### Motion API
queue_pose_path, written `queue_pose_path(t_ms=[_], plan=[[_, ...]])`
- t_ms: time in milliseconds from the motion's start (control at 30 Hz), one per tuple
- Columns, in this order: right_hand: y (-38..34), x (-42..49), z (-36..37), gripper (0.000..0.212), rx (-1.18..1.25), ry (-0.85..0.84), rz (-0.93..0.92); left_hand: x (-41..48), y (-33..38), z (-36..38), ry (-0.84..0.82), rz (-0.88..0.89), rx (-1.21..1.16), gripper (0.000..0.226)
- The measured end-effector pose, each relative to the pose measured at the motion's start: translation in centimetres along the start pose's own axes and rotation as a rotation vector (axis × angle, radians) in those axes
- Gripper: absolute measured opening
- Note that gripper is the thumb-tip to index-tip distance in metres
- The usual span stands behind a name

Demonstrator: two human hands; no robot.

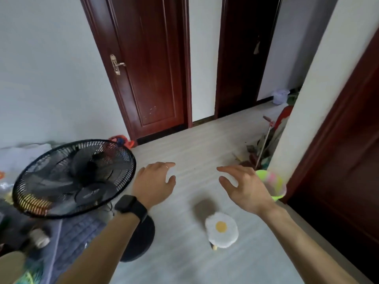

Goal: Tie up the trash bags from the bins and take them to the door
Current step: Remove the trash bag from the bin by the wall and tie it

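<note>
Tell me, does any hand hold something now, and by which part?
Nothing is held. The left hand and the right hand are both open above the floor, fingers loosely spread. The green container beside the right hand is not gripped.

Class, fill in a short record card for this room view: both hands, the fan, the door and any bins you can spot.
left hand: open, empty, watch on the wrist
right hand: open, empty
fan: black, standing at the left
door: dark red, shut, ahead
green bin: blurred, partly behind the right hand
pale bin: far back, in the passage at the right
task state: no bag in either hand
</note>
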State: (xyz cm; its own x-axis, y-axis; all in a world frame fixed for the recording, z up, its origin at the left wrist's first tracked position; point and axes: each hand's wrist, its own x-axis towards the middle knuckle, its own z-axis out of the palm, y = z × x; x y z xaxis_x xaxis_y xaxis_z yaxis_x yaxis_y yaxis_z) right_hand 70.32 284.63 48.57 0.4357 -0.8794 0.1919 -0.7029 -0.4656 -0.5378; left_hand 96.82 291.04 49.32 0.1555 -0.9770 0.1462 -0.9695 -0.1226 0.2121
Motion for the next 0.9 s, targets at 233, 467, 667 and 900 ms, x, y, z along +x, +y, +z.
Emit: queue_pose_path(t_ms=[233, 467, 667, 900], plan=[[2.9, 18.4, 4.9, 0.034, 0.021, 0.007, -0.064, 16.6, -5.7, 3.6, -0.083, -0.072, -0.042, 0.046], [4.9, 37.2, 8.6, 0.036, -0.029, -0.104, -0.066, 31.7, -10.7, 8.3, -0.169, -0.315, -0.141, 0.044], [4.6, 52.2, 14.9, 0.036, -0.014, -0.22, -0.084, 42.2, -17.2, 13.5, -0.267, -0.487, -0.262, 0.045], [1.1, 68.2, 25.8, 0.036, -0.032, -0.391, -0.145, 53.9, -29.2, 17.0, -0.277, -0.641, -0.386, 0.044]])
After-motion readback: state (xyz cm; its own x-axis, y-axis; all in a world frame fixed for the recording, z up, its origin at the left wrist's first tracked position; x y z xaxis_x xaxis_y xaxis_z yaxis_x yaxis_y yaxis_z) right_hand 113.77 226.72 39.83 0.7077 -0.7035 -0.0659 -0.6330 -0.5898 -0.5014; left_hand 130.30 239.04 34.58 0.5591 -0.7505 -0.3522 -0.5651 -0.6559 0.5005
